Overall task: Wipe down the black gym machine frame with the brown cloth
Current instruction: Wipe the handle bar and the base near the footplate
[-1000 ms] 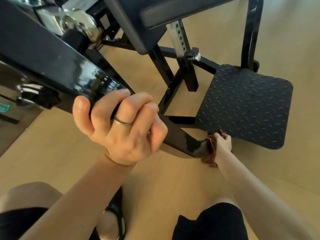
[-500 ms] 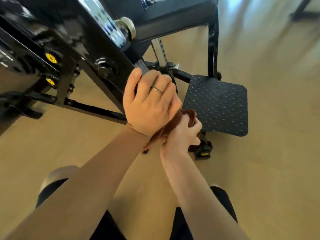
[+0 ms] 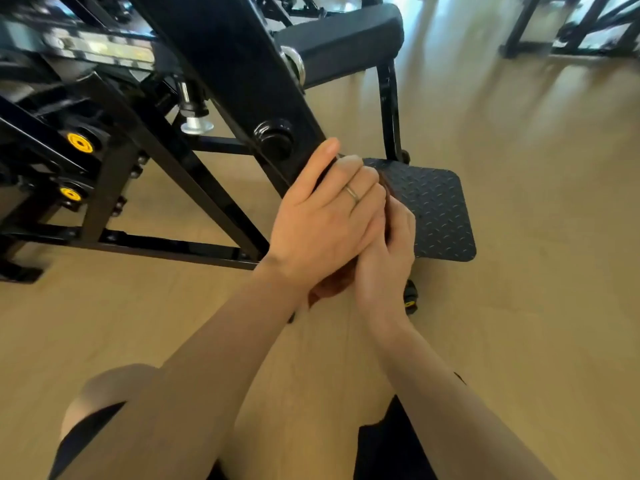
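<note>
Against the lower end of the slanted black frame bar (image 3: 239, 74), the brown cloth (image 3: 332, 284) sits bunched between both hands. Left hand (image 3: 325, 220) wraps the bar; right hand (image 3: 388, 258) clutches the cloth beside the textured footplate (image 3: 440, 209).

Black frame bars (image 3: 194, 174) crowd the left, the foot plate (image 3: 436, 209) sits right, open floor (image 3: 536, 306) beyond.
</note>
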Available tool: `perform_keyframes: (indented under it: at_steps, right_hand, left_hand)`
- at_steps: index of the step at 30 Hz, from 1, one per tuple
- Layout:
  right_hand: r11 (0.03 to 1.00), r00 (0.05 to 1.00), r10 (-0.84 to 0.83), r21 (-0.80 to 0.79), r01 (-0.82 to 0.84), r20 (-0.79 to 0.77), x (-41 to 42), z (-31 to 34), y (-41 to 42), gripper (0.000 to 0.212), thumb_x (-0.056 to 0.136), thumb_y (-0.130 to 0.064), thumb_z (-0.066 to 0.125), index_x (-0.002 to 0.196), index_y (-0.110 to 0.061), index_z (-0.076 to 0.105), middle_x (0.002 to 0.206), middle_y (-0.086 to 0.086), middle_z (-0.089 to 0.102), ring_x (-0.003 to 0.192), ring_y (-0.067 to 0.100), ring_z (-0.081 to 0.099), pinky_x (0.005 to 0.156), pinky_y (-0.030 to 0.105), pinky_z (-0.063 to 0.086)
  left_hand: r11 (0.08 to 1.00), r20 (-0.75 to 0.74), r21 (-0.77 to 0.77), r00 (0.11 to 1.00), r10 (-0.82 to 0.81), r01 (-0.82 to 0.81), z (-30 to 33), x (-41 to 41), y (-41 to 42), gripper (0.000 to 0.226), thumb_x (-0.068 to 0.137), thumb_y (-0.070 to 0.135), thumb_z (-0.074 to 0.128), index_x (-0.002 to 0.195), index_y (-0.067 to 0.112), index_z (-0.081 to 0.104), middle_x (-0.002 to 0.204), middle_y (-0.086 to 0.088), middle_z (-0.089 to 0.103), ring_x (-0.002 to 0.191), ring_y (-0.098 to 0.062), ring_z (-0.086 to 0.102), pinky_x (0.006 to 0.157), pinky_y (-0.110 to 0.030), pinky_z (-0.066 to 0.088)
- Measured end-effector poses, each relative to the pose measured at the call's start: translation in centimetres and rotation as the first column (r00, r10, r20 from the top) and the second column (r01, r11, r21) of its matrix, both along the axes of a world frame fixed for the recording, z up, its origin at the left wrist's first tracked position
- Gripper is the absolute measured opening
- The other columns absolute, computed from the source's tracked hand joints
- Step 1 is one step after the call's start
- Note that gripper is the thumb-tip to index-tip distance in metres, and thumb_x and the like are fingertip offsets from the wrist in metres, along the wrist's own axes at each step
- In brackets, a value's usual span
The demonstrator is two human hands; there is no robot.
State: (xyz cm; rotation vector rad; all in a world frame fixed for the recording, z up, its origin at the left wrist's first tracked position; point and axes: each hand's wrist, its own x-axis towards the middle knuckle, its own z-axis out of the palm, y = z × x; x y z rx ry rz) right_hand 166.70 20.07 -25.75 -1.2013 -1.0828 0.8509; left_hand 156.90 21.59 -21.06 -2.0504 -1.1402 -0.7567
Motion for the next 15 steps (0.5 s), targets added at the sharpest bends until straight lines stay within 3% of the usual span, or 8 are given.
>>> perform_keyframes:
  at_steps: [4,7,9,12,15]
  right_hand:
    - [0.965,0.970,-0.182,0.217,0.145,0.161,-0.6,-3.1,1.3,0.030,0.110,-0.023,0.040,0.124,-0.007,0.061,0.116,0.010,0.060,0.102,0.000,0.057,0.088,0.013,0.046]
    - [0.952,0.937,-0.274,0.202,0.232,0.216,0.6,-6.8,2.4,0.035,0.108,-0.022,0.036,0.114,0.002,0.061,0.107,0.018,0.061,0.093,-0.008,0.054,0.082,0.008,0.043]
    - [0.953,0.928,-0.303,0.091,0.290,0.218,1.7,-9.7,2.6,0.043,0.109,-0.033,0.033,0.116,-0.002,0.061,0.111,0.015,0.061,0.096,0.001,0.058,0.088,0.023,0.052]
    - [0.929,0.924,-0.305,-0.141,0.342,0.229,2.8,-12.7,2.2,0.052,0.105,-0.053,0.027,0.120,-0.016,0.061,0.116,0.006,0.063,0.106,0.019,0.063,0.096,0.046,0.055]
    - [0.840,0.932,-0.359,-0.419,0.346,0.050,2.2,-14.1,0.8,0.030,0.108,-0.046,0.033,0.128,-0.035,0.053,0.124,-0.008,0.062,0.116,0.019,0.063,0.106,0.048,0.049]
  left_hand:
    - [0.983,0.085,0.051,0.979,-0.183,0.179,-0.7,-3.9,-2.8,0.016,0.101,0.007,0.051,0.111,0.004,0.064,0.121,-0.019,0.071,0.126,-0.032,0.057,0.120,-0.043,0.031]
    - [0.993,0.145,-0.028,0.984,-0.106,0.111,-3.4,-6.7,-4.7,0.017,0.095,0.003,0.060,0.112,0.004,0.062,0.121,-0.021,0.069,0.125,-0.034,0.058,0.115,-0.048,0.040]
    - [0.977,0.192,-0.211,0.981,0.012,0.029,-5.6,-8.4,-5.7,0.021,0.096,0.005,0.058,0.116,0.002,0.065,0.124,-0.019,0.066,0.120,-0.034,0.060,0.114,-0.044,0.040]
    - [0.870,0.173,-0.472,0.952,0.253,-0.146,-8.9,-11.0,-6.7,0.029,0.099,0.015,0.057,0.127,0.011,0.062,0.129,-0.007,0.060,0.117,-0.026,0.057,0.107,-0.037,0.042]
    - [0.697,0.097,-0.679,0.913,0.396,-0.231,-12.0,-13.5,-6.6,0.039,0.101,0.025,0.055,0.140,0.021,0.053,0.135,0.000,0.058,0.124,-0.021,0.055,0.106,-0.036,0.046]
